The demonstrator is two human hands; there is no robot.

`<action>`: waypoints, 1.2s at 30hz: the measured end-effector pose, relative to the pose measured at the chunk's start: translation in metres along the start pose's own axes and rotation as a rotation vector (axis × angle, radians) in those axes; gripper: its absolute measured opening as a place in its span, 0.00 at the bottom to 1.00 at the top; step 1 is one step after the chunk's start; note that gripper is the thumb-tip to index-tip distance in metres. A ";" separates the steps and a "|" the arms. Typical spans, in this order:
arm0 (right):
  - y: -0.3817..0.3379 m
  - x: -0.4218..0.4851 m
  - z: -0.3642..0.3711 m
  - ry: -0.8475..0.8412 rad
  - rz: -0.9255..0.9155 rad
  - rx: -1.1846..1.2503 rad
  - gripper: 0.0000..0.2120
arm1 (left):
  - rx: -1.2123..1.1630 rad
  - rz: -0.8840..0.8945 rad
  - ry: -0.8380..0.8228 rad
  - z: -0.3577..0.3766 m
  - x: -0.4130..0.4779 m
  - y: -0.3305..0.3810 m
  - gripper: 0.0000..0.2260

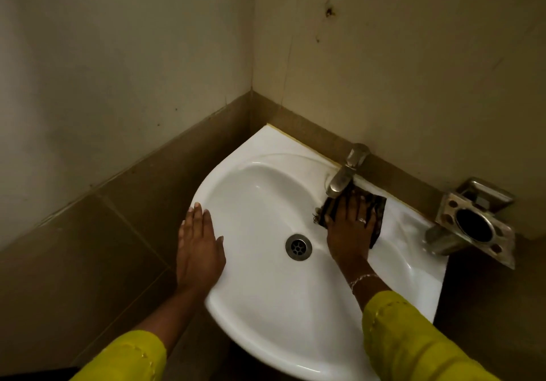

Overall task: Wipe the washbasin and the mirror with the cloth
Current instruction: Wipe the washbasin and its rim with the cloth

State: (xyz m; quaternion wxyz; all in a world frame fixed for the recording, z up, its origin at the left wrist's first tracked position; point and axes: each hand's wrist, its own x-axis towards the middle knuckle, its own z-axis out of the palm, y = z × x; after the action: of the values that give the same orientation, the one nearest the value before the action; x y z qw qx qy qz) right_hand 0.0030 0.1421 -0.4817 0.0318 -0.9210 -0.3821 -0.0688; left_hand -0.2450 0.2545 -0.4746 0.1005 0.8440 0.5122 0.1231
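Observation:
A white corner washbasin (260, 301) fills the middle of the head view, with a metal drain (298, 247) at its centre. My right hand (350, 230) lies flat with straight fingers on a dark patterned cloth (378, 210), pressing it onto the basin's inner slope just below the metal tap (344, 175). My left hand (198, 244) rests flat on the basin's left rim, fingers straight. No mirror is in view.
A metal soap and tumbler holder (472, 224) is fixed to the wall at the right of the basin. Beige walls meet in the corner behind it, with brown tiles (124, 224) below on the left.

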 end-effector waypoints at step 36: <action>-0.193 0.038 0.024 -0.313 -0.630 0.690 0.30 | -0.214 -0.024 0.096 0.006 -0.003 -0.005 0.34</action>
State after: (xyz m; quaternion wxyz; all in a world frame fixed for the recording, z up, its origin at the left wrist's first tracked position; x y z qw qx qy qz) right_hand -0.1045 0.3075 -0.4985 0.2549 -0.6957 -0.6428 0.1945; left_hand -0.2486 0.2535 -0.4819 0.1668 0.8154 0.5103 0.2164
